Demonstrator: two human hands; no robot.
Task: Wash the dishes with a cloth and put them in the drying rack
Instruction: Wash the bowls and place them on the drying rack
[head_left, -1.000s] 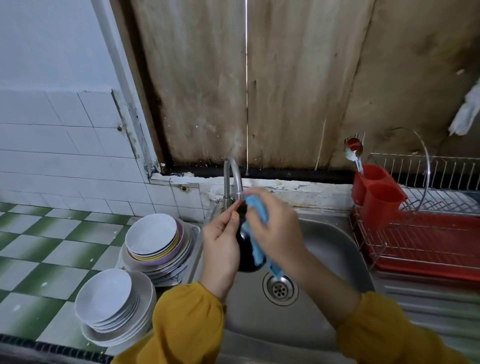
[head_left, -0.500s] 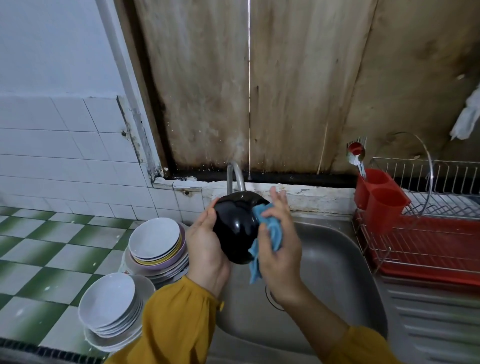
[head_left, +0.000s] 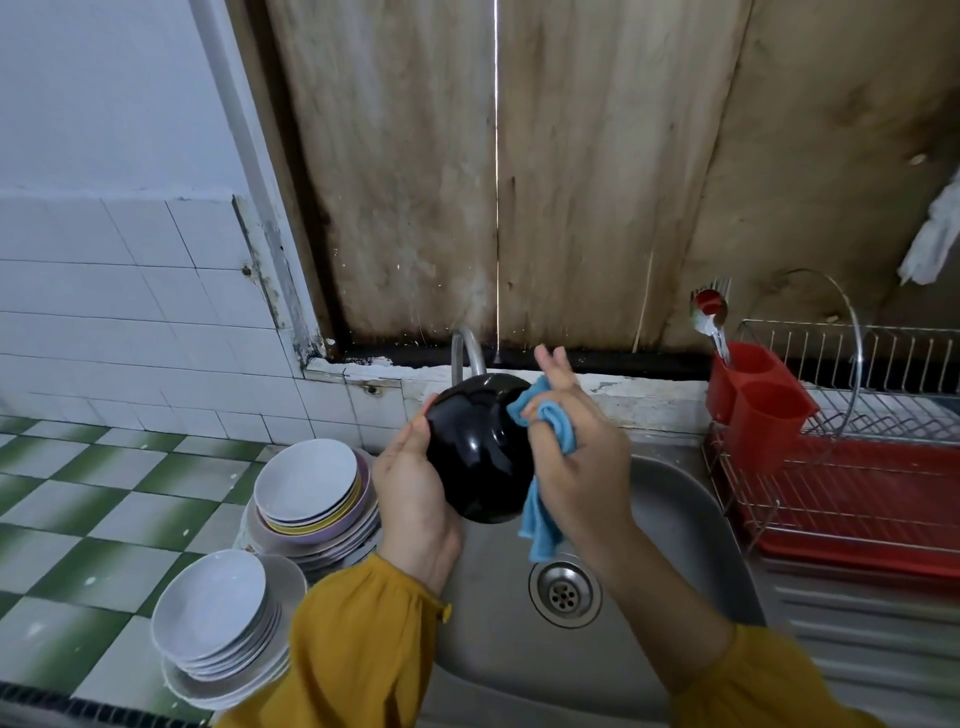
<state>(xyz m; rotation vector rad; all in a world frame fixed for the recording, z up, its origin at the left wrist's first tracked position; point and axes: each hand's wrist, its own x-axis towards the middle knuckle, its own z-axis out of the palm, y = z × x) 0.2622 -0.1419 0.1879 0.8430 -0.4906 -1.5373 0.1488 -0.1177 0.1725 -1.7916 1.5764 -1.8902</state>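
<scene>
My left hand (head_left: 413, 493) holds a glossy black bowl (head_left: 475, 447) on its side above the steel sink (head_left: 670, 525), just below the tap (head_left: 464, 345). My right hand (head_left: 576, 462) pinches a blue cloth (head_left: 543, 467) against the bowl's right side, with two fingers sticking up and the cloth's tail hanging toward the drain (head_left: 565, 593). To the right stands the wire drying rack (head_left: 852, 493) on a red tray.
Two stacks of white and pastel dishes sit left of the sink, one at the rear (head_left: 311, 493) and one at the front (head_left: 218, 623), on a green-checked counter (head_left: 93, 519). Red cutlery cups (head_left: 763, 405) holding spoons stand at the rack's left end. A wooden board backs the sink.
The black bowl has been lifted and turned so its outside shows. My right hand has shifted the cloth from the bowl's front to its right side.
</scene>
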